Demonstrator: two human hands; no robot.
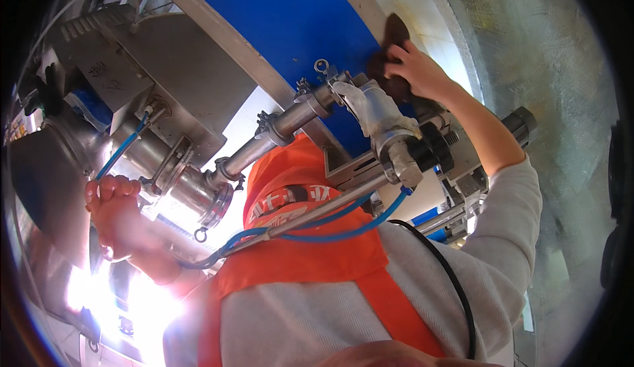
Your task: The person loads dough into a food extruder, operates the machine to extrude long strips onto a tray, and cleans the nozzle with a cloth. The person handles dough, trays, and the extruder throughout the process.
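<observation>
At the far right edge of the blue conveyor belt (pixel 290 20), my right hand (pixel 422 73) is closed round a soft-looking dark brown lump (pixel 396 31). Its fingers are curled against the brown mass, and part of it is hidden under them. On the left, my left hand (pixel 117 218) is raised beside the steel machine, fingers bent over. Glare and blur hide what, if anything, lies in its grip. Between my hands a steel pipe (pixel 290 119) with clamps leads to a nozzle part wrapped in clear plastic (pixel 376 109).
Blue air hoses (pixel 330 236) and a metal rod cross in front of my orange apron (pixel 297 271). A black knob (pixel 432 147) sticks out right of the nozzle. A large steel housing (pixel 178 70) and a steel cylinder (pixel 191 192) stand at left.
</observation>
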